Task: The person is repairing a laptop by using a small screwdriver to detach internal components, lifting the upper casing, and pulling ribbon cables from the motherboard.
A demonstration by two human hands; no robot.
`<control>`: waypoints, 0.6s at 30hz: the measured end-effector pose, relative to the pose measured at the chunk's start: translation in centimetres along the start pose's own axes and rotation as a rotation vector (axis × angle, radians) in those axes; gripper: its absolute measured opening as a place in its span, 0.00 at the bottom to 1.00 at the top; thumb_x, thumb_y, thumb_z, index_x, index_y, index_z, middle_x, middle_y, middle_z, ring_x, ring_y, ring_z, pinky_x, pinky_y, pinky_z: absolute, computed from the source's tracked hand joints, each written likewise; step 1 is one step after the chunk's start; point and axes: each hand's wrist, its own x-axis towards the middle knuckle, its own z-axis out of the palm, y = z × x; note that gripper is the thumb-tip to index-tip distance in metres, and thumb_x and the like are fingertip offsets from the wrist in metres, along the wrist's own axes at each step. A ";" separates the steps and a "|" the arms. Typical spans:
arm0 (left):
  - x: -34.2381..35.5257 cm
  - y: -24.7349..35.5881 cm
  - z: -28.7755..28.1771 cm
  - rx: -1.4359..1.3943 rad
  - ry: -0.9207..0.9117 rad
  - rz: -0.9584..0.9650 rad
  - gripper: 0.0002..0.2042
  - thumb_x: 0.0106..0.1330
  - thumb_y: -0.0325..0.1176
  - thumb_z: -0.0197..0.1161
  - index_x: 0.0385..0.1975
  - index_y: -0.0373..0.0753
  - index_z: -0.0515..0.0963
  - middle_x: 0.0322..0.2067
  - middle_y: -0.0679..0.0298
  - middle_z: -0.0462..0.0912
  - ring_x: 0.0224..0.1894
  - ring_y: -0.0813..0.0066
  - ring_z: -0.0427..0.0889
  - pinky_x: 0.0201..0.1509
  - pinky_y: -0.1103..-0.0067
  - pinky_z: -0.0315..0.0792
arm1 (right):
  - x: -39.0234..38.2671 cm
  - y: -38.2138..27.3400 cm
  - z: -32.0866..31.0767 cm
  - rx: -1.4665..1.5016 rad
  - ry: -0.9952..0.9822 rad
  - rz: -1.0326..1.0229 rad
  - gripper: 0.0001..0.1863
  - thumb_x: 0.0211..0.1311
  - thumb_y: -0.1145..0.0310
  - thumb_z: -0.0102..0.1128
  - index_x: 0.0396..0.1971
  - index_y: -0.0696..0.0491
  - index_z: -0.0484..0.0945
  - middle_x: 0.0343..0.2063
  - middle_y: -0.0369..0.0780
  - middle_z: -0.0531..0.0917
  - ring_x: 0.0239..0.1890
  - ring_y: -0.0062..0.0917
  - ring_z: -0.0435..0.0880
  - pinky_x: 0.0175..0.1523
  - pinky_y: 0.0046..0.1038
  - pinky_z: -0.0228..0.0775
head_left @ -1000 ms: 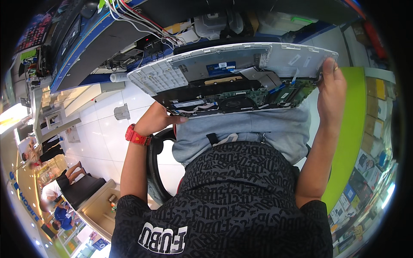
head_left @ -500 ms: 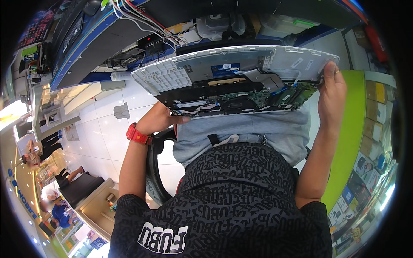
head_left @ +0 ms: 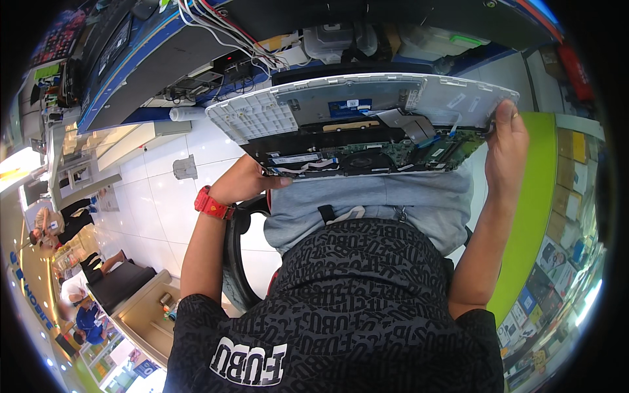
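Note:
An opened-up laptop (head_left: 367, 160) rests above my lap, its circuit board, fan and ribbon cables bare. Its silver-white cover panel (head_left: 306, 99) stands tilted up along the far side, inner face toward me, with a blue touchpad board near its middle. My left hand (head_left: 246, 180), below a red wristwatch, grips the near left corner, thumb along the edge. At the right end my right hand (head_left: 508, 141) is closed on the cover panel, thumb on its corner. Both hands' other fingers are mostly hidden behind the parts.
Ahead is a dark blue-edged workbench (head_left: 144, 72) with white and red cables (head_left: 226, 33) hanging from it. A clear plastic box (head_left: 334, 42) sits on the shelf beneath. To the right runs a green-edged display case (head_left: 524, 223). Several people are far off at the left.
The cover panel and laptop have shifted very slightly to the right in the picture. Both hands keep their holds.

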 end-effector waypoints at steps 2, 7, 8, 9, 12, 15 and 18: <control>0.0 0.3 0.0 -0.005 0.005 0.007 0.32 0.58 0.21 0.77 0.64 0.34 0.74 0.60 0.57 0.81 0.63 0.65 0.76 0.71 0.69 0.67 | -0.1 -0.1 0.3 0.015 0.010 -0.003 0.26 0.76 0.44 0.59 0.45 0.57 0.83 0.35 0.29 0.82 0.39 0.12 0.73 0.48 0.18 0.64; -0.1 0.4 0.1 -0.008 0.021 -0.029 0.31 0.58 0.21 0.77 0.64 0.34 0.75 0.59 0.57 0.82 0.63 0.65 0.77 0.71 0.69 0.68 | 0.1 0.4 0.1 0.001 0.022 -0.018 0.26 0.76 0.44 0.59 0.43 0.56 0.83 0.32 0.27 0.79 0.35 0.11 0.70 0.44 0.17 0.61; -0.1 0.3 0.1 0.000 0.019 -0.025 0.31 0.58 0.21 0.77 0.64 0.34 0.75 0.59 0.57 0.82 0.63 0.65 0.77 0.71 0.69 0.68 | 0.1 0.4 0.1 0.000 0.023 -0.024 0.26 0.76 0.44 0.59 0.43 0.56 0.83 0.31 0.27 0.79 0.35 0.10 0.69 0.43 0.17 0.60; -0.1 0.3 0.1 0.009 0.018 -0.021 0.31 0.58 0.21 0.77 0.64 0.34 0.75 0.59 0.57 0.82 0.62 0.65 0.77 0.71 0.69 0.68 | 0.0 0.3 0.1 -0.001 0.025 -0.029 0.26 0.75 0.44 0.59 0.43 0.56 0.83 0.31 0.27 0.78 0.35 0.10 0.69 0.43 0.17 0.59; 0.0 -0.5 0.0 0.004 0.002 -0.006 0.33 0.56 0.25 0.79 0.65 0.36 0.75 0.60 0.56 0.81 0.62 0.61 0.77 0.69 0.68 0.69 | 0.1 0.4 0.1 0.011 0.009 -0.028 0.26 0.76 0.44 0.59 0.42 0.55 0.83 0.31 0.27 0.78 0.34 0.10 0.69 0.43 0.16 0.59; 0.0 -0.7 -0.1 -0.009 -0.011 -0.008 0.34 0.56 0.26 0.81 0.65 0.38 0.76 0.60 0.55 0.80 0.62 0.60 0.76 0.68 0.67 0.70 | 0.0 0.3 0.2 0.006 0.024 -0.022 0.26 0.76 0.44 0.59 0.43 0.55 0.83 0.31 0.27 0.78 0.34 0.10 0.69 0.42 0.17 0.59; 0.0 -0.7 0.0 -0.005 0.001 -0.005 0.34 0.56 0.25 0.80 0.65 0.38 0.76 0.61 0.56 0.80 0.63 0.60 0.76 0.69 0.67 0.70 | -0.2 0.0 0.6 0.003 0.035 -0.032 0.26 0.76 0.44 0.59 0.43 0.55 0.83 0.30 0.27 0.78 0.33 0.10 0.69 0.41 0.17 0.59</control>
